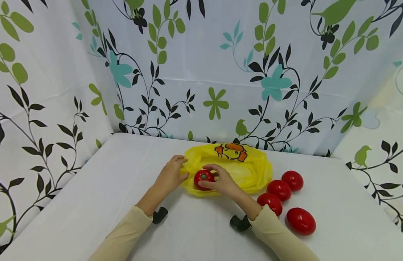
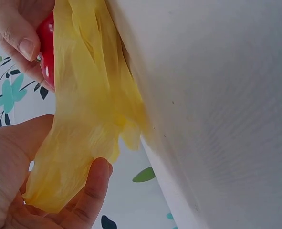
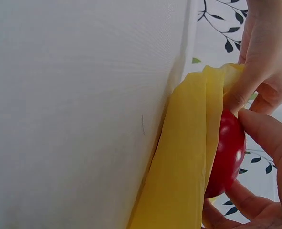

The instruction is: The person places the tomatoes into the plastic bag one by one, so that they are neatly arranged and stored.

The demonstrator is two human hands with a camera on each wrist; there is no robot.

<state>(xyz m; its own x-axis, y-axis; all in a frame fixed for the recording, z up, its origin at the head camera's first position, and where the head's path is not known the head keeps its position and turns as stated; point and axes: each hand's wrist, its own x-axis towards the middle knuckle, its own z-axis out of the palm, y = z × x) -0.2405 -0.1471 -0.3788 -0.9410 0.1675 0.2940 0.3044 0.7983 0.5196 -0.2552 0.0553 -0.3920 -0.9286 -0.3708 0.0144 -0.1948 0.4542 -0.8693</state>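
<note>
A yellow plastic bag (image 1: 227, 170) lies spread on the table with its mouth open and a printed orange duck-like figure on its far side. My right hand (image 1: 222, 180) grips a red tomato (image 1: 202, 177), green stem end up, at the bag's near left part. In the right wrist view, thumb and fingers hold the tomato (image 3: 229, 157) from either side, its lower part hidden behind the bag's wall (image 3: 186, 143). My left hand (image 1: 170, 174) holds the bag's left edge; the left wrist view has its thumb and fingers around the yellow film (image 2: 78, 143).
Several more red tomatoes lie to the right of the bag, one (image 1: 300, 221) nearer the front and another (image 1: 292, 180) farther back. A white cloth covers the table (image 1: 90, 203). Leaf-patterned curtains (image 1: 194, 72) stand along its back and sides.
</note>
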